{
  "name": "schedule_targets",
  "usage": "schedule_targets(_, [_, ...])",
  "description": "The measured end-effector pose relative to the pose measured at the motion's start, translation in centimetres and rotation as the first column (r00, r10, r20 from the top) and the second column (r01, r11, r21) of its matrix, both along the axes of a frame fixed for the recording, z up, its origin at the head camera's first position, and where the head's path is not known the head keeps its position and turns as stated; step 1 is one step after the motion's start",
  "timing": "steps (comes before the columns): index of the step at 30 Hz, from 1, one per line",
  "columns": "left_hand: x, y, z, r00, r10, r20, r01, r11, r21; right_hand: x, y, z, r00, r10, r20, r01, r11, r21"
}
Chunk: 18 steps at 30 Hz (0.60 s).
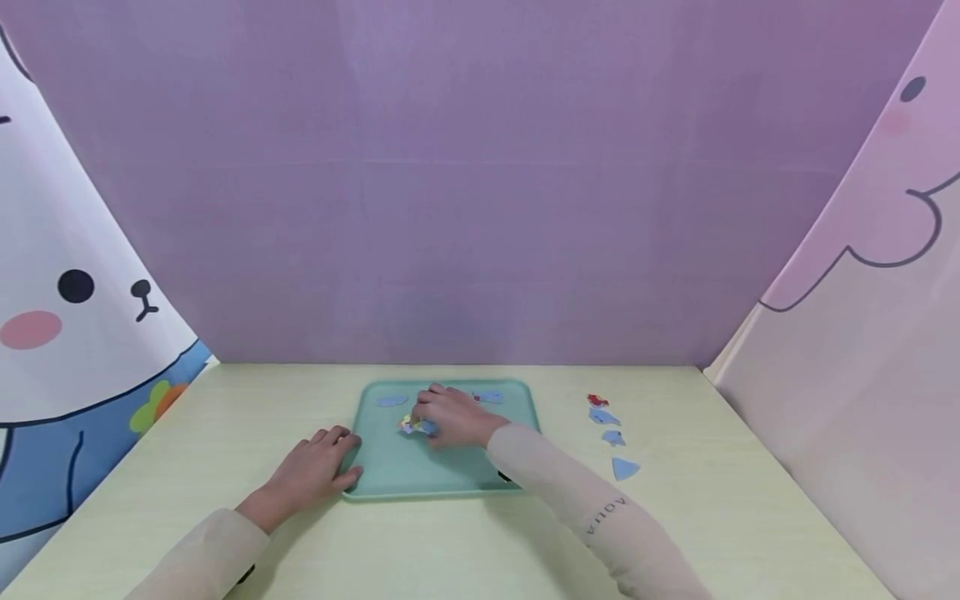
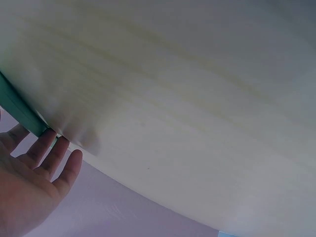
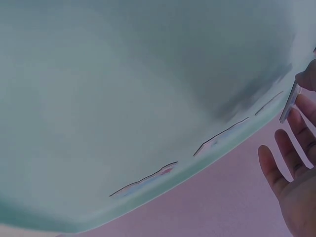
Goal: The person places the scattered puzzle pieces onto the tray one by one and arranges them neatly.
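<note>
Though thin, unbent piece (image 3: 290,104) in hand (image 1: 456,417)

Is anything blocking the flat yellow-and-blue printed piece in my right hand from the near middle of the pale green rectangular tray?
Nothing visible stands between the piece in your right hand and the bare near middle of the tray; flat bluish pieces lie by its far edge.
</note>
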<state>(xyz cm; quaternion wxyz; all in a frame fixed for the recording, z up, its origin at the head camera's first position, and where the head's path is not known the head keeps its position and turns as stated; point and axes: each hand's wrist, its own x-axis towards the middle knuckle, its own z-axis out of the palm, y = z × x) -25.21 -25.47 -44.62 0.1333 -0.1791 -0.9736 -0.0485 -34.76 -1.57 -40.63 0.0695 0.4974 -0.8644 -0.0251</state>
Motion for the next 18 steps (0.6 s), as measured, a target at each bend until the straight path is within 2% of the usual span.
schedule_targets(7, [0.0, 0.1, 0.0, 1.0, 0.002, -0.004, -0.003, 1.0, -0.006, -0.6, -1.8, -0.1, 1.0, -0.031, 0.007, 0.031, 0.999, 0.016])
schedule_targets(18, [-0.3, -0.1, -0.4, 1.0, -0.006, -0.02, 0.006, 1.0, -0.018, -1.0, -4.1, -0.2, 0.999, -0.032, 0.02, 0.031, 0.999, 0.019])
